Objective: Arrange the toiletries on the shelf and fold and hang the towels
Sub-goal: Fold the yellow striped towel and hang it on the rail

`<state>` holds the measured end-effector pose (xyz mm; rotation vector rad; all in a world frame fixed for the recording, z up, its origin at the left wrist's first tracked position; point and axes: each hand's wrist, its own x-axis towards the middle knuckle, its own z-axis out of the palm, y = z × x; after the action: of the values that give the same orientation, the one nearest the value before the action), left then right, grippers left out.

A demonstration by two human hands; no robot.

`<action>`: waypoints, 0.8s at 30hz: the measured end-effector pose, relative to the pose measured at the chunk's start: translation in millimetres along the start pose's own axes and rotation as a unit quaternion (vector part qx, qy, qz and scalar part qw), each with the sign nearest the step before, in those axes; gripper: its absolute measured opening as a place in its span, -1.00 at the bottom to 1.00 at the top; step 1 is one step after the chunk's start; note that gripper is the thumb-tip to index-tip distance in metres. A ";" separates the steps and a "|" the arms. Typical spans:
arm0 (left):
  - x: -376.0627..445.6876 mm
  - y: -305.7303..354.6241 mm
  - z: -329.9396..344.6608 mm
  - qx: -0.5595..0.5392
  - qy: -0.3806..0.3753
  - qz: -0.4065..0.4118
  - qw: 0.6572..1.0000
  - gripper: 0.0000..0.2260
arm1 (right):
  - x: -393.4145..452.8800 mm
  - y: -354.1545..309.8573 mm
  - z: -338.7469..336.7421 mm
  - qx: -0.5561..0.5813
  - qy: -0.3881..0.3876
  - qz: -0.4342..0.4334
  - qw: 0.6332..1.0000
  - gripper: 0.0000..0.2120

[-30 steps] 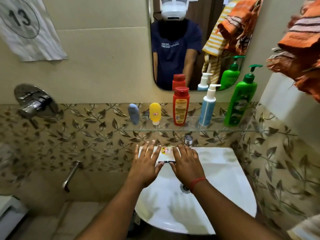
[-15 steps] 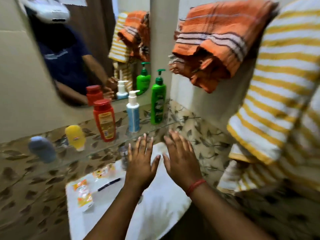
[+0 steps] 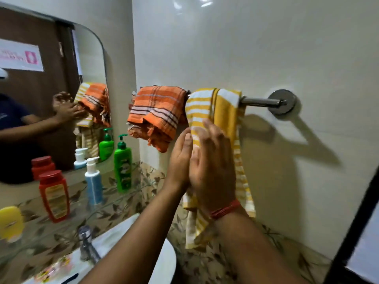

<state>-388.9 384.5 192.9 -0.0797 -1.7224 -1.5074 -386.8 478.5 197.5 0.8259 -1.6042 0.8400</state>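
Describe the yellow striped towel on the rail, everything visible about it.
The yellow striped towel is woven cloth with yellow and white bands. It is draped over the metal rail, hanging down in a long, narrow, slightly rumpled fall against the pale wall. Its left edge sits right beside the bunched orange towel; whether they touch is unclear. The left hand and right hand are raised, open, in front of its middle, hiding part of it; contact cannot be judged.
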 end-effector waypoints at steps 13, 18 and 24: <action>-32.9 24.0 30.4 -0.022 0.050 -0.135 0.989 -0.78 | -41.9 41.8 -23.6 0.175 -0.213 0.236 0.932 -0.55; -37.8 30.0 21.6 -0.046 0.053 -0.172 0.983 -0.74 | -76.4 34.9 -36.7 0.274 -0.250 0.249 0.895 -0.60; -46.3 34.1 29.6 0.015 0.048 -0.142 0.989 -0.76 | -99.0 41.6 -39.7 0.302 -0.322 0.271 0.855 -0.57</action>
<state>-355.7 440.0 193.8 0.2614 -1.7317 -1.6589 -386.6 542.1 102.2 1.1993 -2.2610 1.6549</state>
